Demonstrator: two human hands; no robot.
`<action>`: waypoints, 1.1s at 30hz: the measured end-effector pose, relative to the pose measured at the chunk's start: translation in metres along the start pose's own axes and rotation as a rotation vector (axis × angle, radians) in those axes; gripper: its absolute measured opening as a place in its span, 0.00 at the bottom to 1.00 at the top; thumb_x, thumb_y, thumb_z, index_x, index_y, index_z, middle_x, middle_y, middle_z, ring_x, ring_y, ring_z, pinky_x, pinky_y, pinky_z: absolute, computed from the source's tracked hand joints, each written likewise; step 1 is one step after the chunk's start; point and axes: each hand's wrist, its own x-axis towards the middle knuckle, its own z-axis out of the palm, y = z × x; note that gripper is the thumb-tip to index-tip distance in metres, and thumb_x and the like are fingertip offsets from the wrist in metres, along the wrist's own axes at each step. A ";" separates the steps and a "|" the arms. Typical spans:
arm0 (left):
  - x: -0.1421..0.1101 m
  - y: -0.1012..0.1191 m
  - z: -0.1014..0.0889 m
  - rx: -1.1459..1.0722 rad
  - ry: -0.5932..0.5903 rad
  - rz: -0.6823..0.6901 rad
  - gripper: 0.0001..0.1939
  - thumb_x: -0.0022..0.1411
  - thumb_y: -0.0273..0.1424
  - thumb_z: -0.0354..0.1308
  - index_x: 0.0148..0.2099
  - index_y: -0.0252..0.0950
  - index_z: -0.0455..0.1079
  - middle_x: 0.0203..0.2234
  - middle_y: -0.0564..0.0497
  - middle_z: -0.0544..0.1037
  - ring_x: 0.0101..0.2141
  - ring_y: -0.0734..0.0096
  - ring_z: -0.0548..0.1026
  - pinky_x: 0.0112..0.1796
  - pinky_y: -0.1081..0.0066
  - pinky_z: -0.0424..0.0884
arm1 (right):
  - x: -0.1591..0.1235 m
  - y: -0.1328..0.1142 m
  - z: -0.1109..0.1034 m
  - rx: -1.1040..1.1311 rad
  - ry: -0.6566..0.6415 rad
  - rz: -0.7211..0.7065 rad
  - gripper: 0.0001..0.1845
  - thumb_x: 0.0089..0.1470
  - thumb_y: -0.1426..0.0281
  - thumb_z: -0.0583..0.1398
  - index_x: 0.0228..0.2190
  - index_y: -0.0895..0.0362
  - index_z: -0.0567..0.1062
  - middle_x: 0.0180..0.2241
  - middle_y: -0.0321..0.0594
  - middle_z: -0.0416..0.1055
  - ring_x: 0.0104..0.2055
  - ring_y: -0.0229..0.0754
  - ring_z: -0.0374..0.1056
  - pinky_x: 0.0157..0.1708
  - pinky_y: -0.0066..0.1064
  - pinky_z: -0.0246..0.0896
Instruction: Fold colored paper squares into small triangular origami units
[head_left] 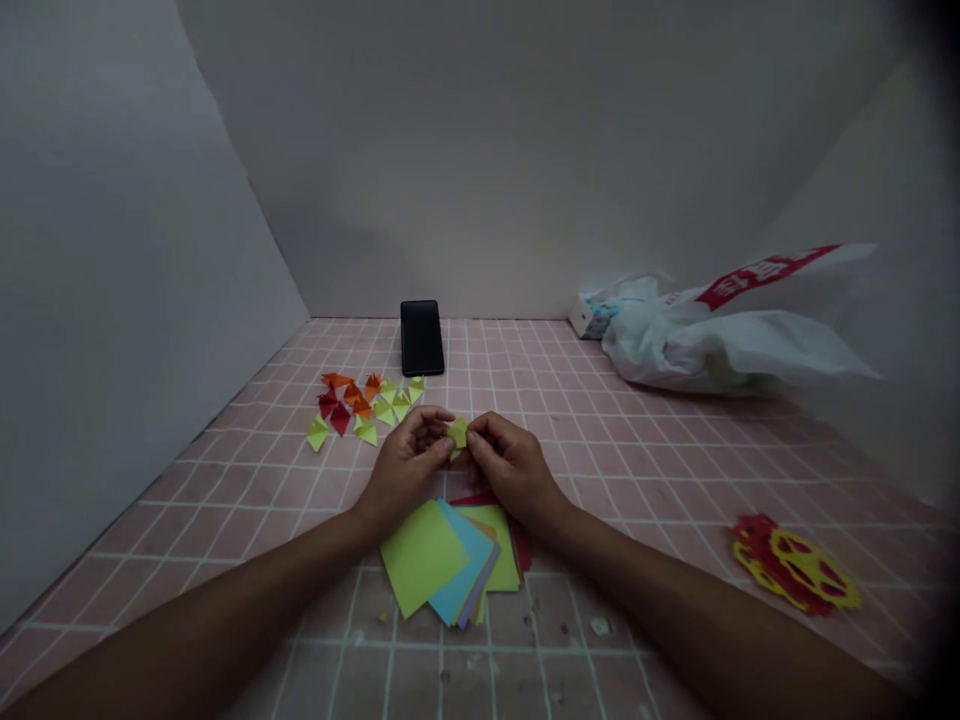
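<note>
Between my two hands is a small folded yellow paper piece (458,433), raised above the pink tiled surface. My left hand (411,455) pinches its left side between thumb and fingers. On the other side, the thumb and forefinger of my right hand (511,462) close on its right edge. Beneath my wrists lies a fanned stack of square coloured paper (424,560), with yellow, blue, purple, orange and red sheets showing. To the left of my left hand sit several folded paper pieces (365,430) in yellow, orange and red.
A black phone (422,338) stands tilted near the back wall. At the back right, a white plastic bag (690,345) with red print lies beside a small box (589,316). Red and yellow paper cut-outs (796,565) lie at the right. Walls enclose the back and sides.
</note>
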 end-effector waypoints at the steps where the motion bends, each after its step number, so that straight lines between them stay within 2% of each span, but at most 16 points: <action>1: 0.000 0.001 0.000 0.016 0.001 0.011 0.14 0.53 0.28 0.62 0.43 0.38 0.68 0.34 0.53 0.72 0.35 0.73 0.71 0.36 0.74 0.69 | 0.000 0.001 0.000 0.022 0.001 0.018 0.07 0.58 0.67 0.54 0.29 0.54 0.68 0.21 0.32 0.66 0.20 0.36 0.62 0.21 0.27 0.57; 6: -0.001 0.003 0.001 0.047 0.025 0.035 0.11 0.53 0.30 0.62 0.39 0.37 0.67 0.33 0.54 0.71 0.31 0.76 0.70 0.34 0.75 0.68 | 0.001 0.001 0.002 0.053 0.008 0.041 0.08 0.57 0.66 0.55 0.28 0.55 0.68 0.21 0.33 0.67 0.20 0.35 0.62 0.21 0.27 0.57; 11: -0.001 0.002 0.001 0.067 0.014 0.029 0.09 0.54 0.31 0.62 0.37 0.37 0.68 0.31 0.54 0.71 0.30 0.76 0.69 0.33 0.75 0.67 | 0.002 -0.003 0.001 -0.029 0.047 0.016 0.08 0.55 0.68 0.56 0.26 0.55 0.68 0.20 0.33 0.66 0.21 0.36 0.61 0.21 0.27 0.55; 16: -0.002 0.004 0.002 0.105 0.027 0.034 0.12 0.53 0.33 0.63 0.38 0.37 0.66 0.31 0.54 0.70 0.31 0.75 0.70 0.33 0.75 0.67 | 0.000 -0.007 0.000 -0.271 0.057 -0.133 0.07 0.53 0.73 0.55 0.25 0.56 0.68 0.20 0.32 0.64 0.23 0.35 0.59 0.24 0.27 0.52; 19: -0.003 0.005 0.002 0.169 0.011 0.039 0.10 0.55 0.34 0.62 0.37 0.36 0.66 0.30 0.54 0.70 0.30 0.75 0.69 0.32 0.75 0.66 | -0.002 -0.006 0.001 -0.427 0.032 -0.232 0.07 0.54 0.74 0.54 0.25 0.56 0.66 0.22 0.33 0.65 0.24 0.36 0.60 0.27 0.28 0.52; 21: -0.003 0.006 0.002 0.201 0.008 0.041 0.09 0.56 0.33 0.61 0.36 0.36 0.66 0.30 0.53 0.70 0.30 0.74 0.69 0.32 0.74 0.67 | -0.003 -0.005 0.002 -0.473 0.027 -0.243 0.07 0.55 0.73 0.54 0.25 0.55 0.66 0.23 0.34 0.65 0.24 0.36 0.61 0.27 0.28 0.52; 28: -0.004 0.008 0.003 0.217 -0.008 0.053 0.05 0.58 0.30 0.57 0.38 0.36 0.65 0.32 0.53 0.70 0.32 0.73 0.70 0.36 0.71 0.68 | -0.002 -0.005 0.002 -0.456 0.028 -0.219 0.07 0.55 0.73 0.55 0.26 0.56 0.67 0.23 0.35 0.67 0.25 0.36 0.62 0.28 0.28 0.53; 33: -0.004 0.006 0.004 0.190 0.023 0.066 0.09 0.57 0.28 0.57 0.40 0.37 0.64 0.34 0.53 0.70 0.34 0.73 0.70 0.37 0.71 0.69 | -0.002 -0.007 0.002 -0.384 0.051 -0.198 0.06 0.54 0.73 0.55 0.26 0.57 0.68 0.22 0.34 0.66 0.24 0.35 0.61 0.26 0.26 0.52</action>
